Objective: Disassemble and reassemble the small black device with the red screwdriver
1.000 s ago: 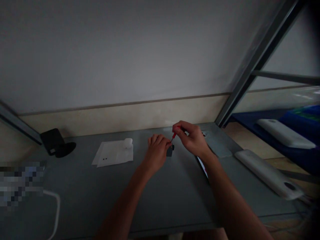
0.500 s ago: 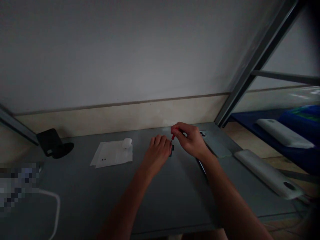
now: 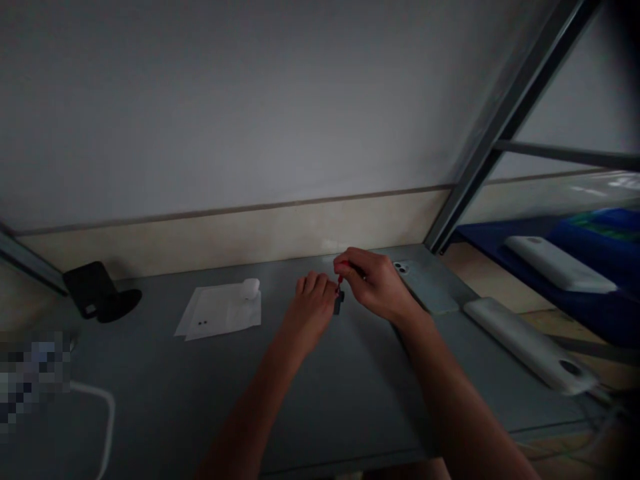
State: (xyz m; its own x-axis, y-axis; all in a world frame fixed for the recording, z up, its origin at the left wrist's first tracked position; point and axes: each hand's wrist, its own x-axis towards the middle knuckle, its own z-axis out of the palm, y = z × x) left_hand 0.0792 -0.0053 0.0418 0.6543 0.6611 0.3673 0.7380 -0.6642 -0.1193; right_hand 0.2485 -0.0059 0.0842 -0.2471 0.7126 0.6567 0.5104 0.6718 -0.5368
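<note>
Near the back of the grey desk, my left hand (image 3: 313, 308) holds a small dark block-like piece (image 3: 337, 305) down on the surface. Its fingers are closed along the left side and cover much of the piece, so its kind cannot be made out. My right hand (image 3: 369, 283) grips a small red-handled screwdriver (image 3: 341, 277) between thumb and fingers. The tool points downward, its tip at the dark piece beside my left fingertips. Exact contact at the tip is too small to see.
White paper sheets (image 3: 220, 310) carry a rounded white item (image 3: 250, 289) and two tiny dark bits (image 3: 202, 323). A black stand (image 3: 103, 293) is at left, a white cable (image 3: 111, 413) nearer. A phone (image 3: 433, 290) and a long white device (image 3: 530, 347) lie right.
The view has shifted slightly. My right hand has turned a little on the screwdriver, which now stands more upright. My left hand keeps its place on the dark piece.
</note>
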